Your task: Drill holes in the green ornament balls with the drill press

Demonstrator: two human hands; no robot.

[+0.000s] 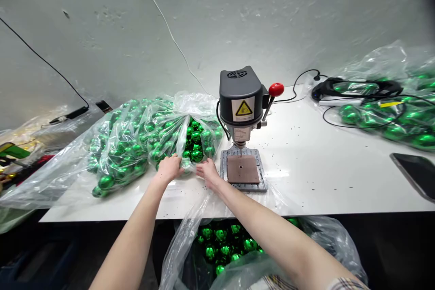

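Observation:
A clear plastic bag [163,138] full of shiny green balls lies on the white table left of the drill press. Its mouth gapes toward me, and bare green balls [196,145] show inside. At the left side of the opening, my left hand [169,167] is closed on the bag's edge. My right hand [208,172] has its fingers on the lower right edge of the same opening, apparently pinching the film; its fingertips are partly hidden by plastic. Neither hand holds a ball.
Just right of my hands stands a small black drill press [240,99] with a red-knobbed lever [276,89] and a brown plate. Below the table edge sits an open bag of green balls [224,249]. A phone [414,174] and another ball bag [397,131] lie right.

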